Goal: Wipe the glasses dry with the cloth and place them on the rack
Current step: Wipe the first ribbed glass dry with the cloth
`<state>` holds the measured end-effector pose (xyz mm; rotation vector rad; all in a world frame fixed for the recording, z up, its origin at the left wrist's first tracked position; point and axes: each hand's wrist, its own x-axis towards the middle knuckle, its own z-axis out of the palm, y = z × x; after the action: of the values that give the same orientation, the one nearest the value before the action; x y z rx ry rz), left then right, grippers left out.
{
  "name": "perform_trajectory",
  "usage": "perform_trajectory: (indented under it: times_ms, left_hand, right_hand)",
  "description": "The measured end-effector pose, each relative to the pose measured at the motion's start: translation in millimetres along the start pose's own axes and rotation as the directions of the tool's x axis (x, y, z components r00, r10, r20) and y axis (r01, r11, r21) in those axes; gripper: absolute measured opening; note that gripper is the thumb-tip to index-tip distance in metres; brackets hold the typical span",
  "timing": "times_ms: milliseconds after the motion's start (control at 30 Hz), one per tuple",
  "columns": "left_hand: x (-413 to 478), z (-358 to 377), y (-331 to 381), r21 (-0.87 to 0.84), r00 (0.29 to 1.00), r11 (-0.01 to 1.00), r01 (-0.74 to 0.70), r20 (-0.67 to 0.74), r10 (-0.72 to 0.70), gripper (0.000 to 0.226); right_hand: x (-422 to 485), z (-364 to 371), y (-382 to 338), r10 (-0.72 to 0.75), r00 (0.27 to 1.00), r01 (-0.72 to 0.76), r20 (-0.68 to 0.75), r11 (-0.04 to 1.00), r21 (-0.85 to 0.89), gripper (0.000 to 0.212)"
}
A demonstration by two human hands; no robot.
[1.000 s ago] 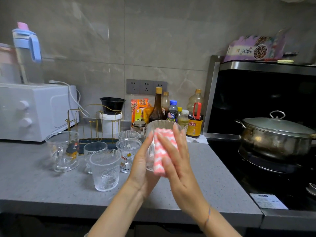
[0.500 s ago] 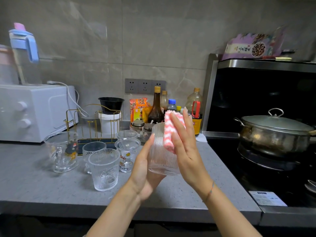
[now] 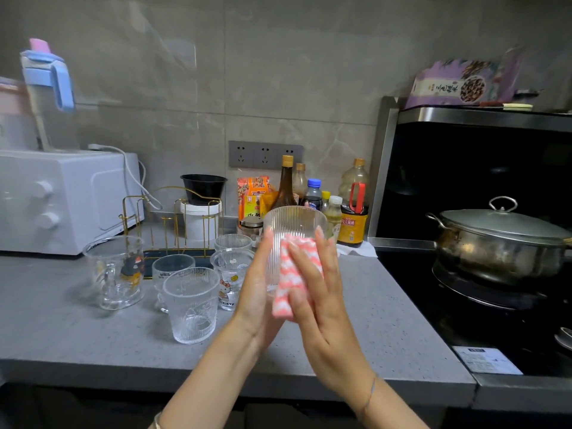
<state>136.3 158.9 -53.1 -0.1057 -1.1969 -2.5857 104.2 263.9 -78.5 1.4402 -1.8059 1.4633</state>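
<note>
My left hand [image 3: 255, 294] grips a clear ribbed glass [image 3: 294, 222] upright above the grey counter. My right hand [image 3: 318, 298] presses a folded pink-and-white cloth [image 3: 286, 283] flat against the near side of the glass with straight fingers. Several other glasses stand to the left: a ribbed tumbler [image 3: 192, 305], a cartoon mug [image 3: 116, 270], a small glass [image 3: 171, 269], a Hello Kitty glass [image 3: 230, 274] and one more glass [image 3: 232, 242] behind it. The gold wire rack [image 3: 168, 218] stands behind them with nothing hung on it.
A white oven [image 3: 62, 199] sits at the left with a blue-handled jug on top. Sauce bottles [image 3: 312, 193] line the wall. A lidded steel pot [image 3: 501, 239] rests on the black stove [image 3: 448, 311] at right. A black bowl [image 3: 202, 188] tops a white tub.
My right hand slid the cloth up to the glass rim, then back down its side. The glass was tipped sideways and now stands upright in my left hand.
</note>
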Motion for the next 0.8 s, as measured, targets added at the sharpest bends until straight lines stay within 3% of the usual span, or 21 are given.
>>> perform_trajectory:
  times_ms: [167,333,467,600,800]
  left_hand:
    - [-7,0,-4,0.153,0.998,0.987,-0.041,-0.032,0.047,0.057]
    - [-10,-2,-1,0.246,0.997,0.968,-0.057,-0.033,0.067,0.059]
    - [-11,1,2,0.185,0.995,0.979,-0.084,-0.032,0.091,0.053]
    - [-4,1,7,0.083,0.997,0.996,-0.041,-0.061,0.046,0.065]
    - [0,0,0,0.044,1.0,0.999,0.002,-0.029,-0.001,0.071]
  right_hand:
    - [35,-18,3,0.08,0.994,-0.075,-0.069,0.995,0.074,0.047]
    - [45,-20,6,0.105,0.994,-0.098,-0.038,0.983,0.153,0.047]
    - [26,-9,5,0.073,0.997,-0.073,0.002,0.985,0.158,0.047]
    - [1,3,2,0.036,0.998,-0.042,0.05,0.991,0.13,0.047]
    - [6,-2,6,0.05,0.999,-0.051,0.014,0.996,0.074,0.048]
